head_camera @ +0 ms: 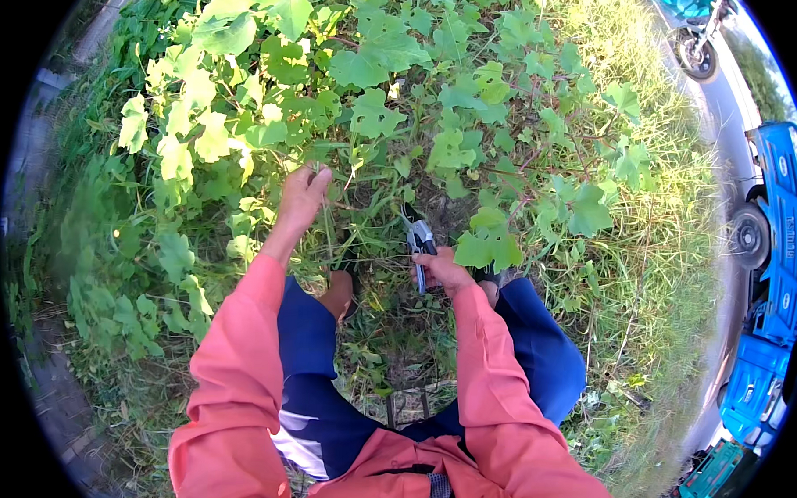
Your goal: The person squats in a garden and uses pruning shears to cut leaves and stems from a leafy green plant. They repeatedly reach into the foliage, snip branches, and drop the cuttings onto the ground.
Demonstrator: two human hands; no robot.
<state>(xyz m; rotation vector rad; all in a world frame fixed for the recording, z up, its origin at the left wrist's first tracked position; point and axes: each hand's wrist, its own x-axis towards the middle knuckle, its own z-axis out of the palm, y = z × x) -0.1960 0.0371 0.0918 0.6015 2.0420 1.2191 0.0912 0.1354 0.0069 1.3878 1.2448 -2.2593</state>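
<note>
My right hand [445, 269] grips a pair of pruning shears [420, 235] with silver and black parts, low between my knees. Their dark blade tips point up and away from me into grass, and I cannot tell whether they touch a stem. Further out and to the left, my left hand [304, 190] pinches a thin green stem [317, 170] between thumb and fingers. Broad lobed leaves [370, 113], some with holes, spread just beyond both hands. One large leaf [489, 242] hangs beside my right wrist.
Low under me is a slatted seat [406, 406], partly hidden by my clothes. Dry grass [661, 271] runs along the right side to a paved road [724, 128]. A blue cargo tricycle [778, 229] and another vehicle's wheel [698, 58] stand there. Paving [64, 395] borders the left.
</note>
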